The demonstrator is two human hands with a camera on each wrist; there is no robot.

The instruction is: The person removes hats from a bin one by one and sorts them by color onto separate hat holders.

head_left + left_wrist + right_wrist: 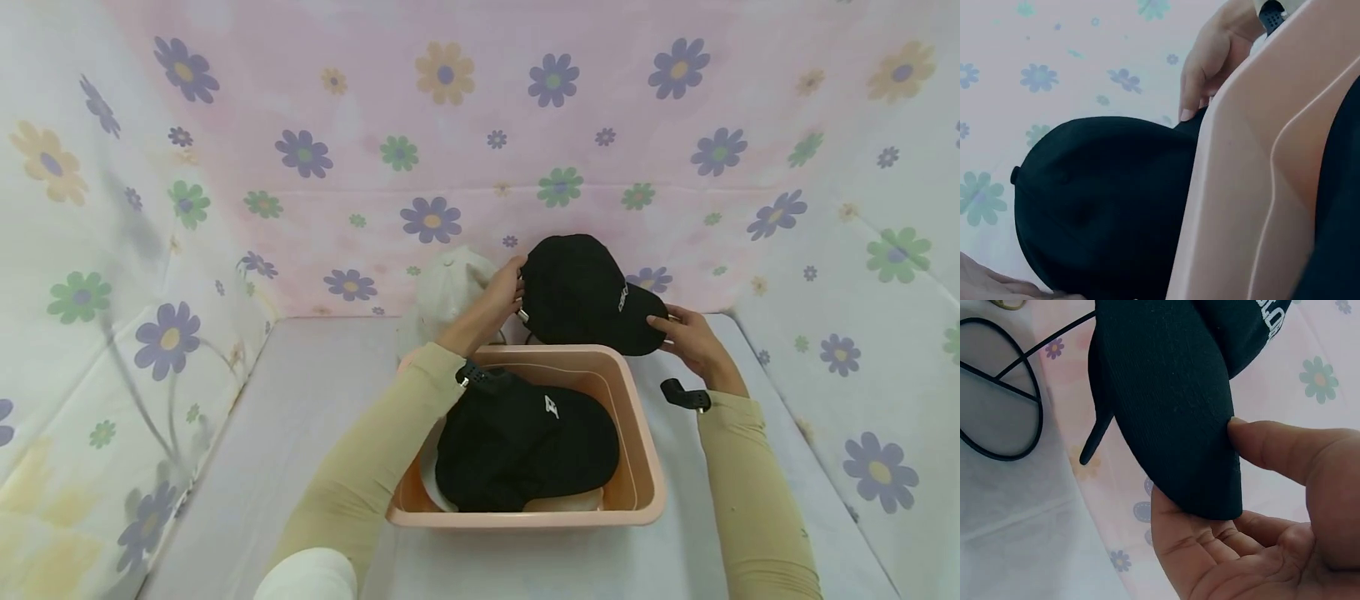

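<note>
A black cap (573, 292) with white lettering is held up behind a pink plastic bin (525, 519). At its back edge, my left hand (495, 302) grips the cap. My right hand (696, 343) pinches the tip of its brim; in the right wrist view the thumb lies on one face of the brim (1179, 419) and fingers on the other. Another black cap (510, 450) with a white logo lies in the bin, over something pale. The left wrist view shows the held cap's crown (1104, 200), with my left hand (997, 281) partly cut off.
A white cap (450, 287) stands at the back, left of the held cap. Below the held cap is a black wire stand (1040, 419) with a round base. The light tabletop (315, 400) meets flower-patterned cloth walls (487, 108) behind and at both sides.
</note>
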